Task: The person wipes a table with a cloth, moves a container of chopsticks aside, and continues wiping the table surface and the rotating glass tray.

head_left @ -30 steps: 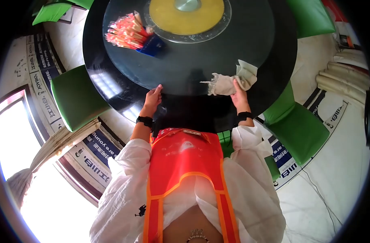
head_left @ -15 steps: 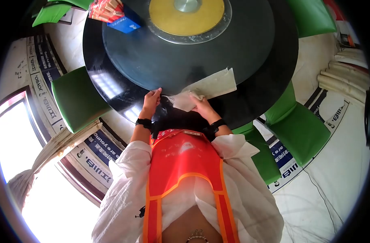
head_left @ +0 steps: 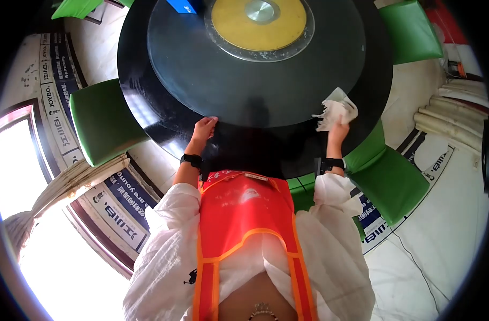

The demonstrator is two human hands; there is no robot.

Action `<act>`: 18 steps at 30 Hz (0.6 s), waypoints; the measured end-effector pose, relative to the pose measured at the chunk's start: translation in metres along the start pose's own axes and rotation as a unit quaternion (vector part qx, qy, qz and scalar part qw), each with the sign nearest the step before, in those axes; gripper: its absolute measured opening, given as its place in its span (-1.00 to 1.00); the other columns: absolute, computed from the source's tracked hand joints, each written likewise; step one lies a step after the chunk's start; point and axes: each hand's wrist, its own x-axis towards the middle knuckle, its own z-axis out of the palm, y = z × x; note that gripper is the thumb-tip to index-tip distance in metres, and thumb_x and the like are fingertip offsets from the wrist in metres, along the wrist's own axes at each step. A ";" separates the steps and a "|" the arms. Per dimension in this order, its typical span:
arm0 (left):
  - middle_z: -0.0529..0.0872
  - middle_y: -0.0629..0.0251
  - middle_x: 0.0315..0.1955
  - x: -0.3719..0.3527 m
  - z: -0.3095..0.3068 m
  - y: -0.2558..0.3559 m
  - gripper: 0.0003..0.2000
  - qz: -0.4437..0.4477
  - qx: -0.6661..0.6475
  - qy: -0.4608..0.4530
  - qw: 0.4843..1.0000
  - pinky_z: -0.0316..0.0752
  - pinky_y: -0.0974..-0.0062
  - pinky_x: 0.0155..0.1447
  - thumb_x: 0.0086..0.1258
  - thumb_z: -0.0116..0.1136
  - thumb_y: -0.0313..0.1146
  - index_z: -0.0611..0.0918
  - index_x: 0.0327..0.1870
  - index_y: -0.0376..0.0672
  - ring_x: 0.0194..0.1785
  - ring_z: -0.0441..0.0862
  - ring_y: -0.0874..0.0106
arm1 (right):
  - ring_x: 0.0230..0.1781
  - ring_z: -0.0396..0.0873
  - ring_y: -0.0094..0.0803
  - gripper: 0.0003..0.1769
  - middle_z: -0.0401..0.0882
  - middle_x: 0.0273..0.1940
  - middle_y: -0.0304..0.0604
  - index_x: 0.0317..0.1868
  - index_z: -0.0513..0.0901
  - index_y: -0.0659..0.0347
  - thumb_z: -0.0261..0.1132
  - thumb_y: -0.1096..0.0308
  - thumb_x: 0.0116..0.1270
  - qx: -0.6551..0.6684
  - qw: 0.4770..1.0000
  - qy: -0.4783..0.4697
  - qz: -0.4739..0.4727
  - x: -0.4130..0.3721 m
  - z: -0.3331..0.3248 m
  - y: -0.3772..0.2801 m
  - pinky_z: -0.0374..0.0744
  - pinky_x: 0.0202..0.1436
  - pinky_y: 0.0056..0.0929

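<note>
A round black table [head_left: 164,128] carries a dark glass turntable [head_left: 228,69] with a yellow disc [head_left: 255,24] at its centre. My right hand [head_left: 338,131] grips a crumpled white cloth [head_left: 336,111] pressed on the table's outer ring at the right. My left hand [head_left: 204,128] rests with its fingers on the near edge of the turntable, holding nothing. Both wrists wear black bands.
Green chairs stand around the table: one at the left [head_left: 100,120], one at the right [head_left: 391,182], one at the far right [head_left: 410,29]. A blue box [head_left: 183,5] sits at the turntable's far edge. A printed wall panel [head_left: 118,206] and a window lie at the left.
My right hand has swept the cloth from the near middle of the table out to the right. The turntable has rotated, carrying the blue box and the red packets toward the far side.
</note>
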 end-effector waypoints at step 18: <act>0.45 0.44 -0.63 -0.005 0.002 -0.019 -0.83 0.027 -0.016 0.064 0.997 0.26 0.69 -0.62 0.25 0.07 -0.31 0.58 -0.25 -0.19 -0.65 0.34 0.62 | 0.20 0.23 0.01 -0.46 0.27 0.15 0.18 0.16 0.27 0.41 0.16 0.50 0.15 -0.100 0.869 -0.379 -0.302 -0.096 0.109 -0.073 0.21 0.27 -0.22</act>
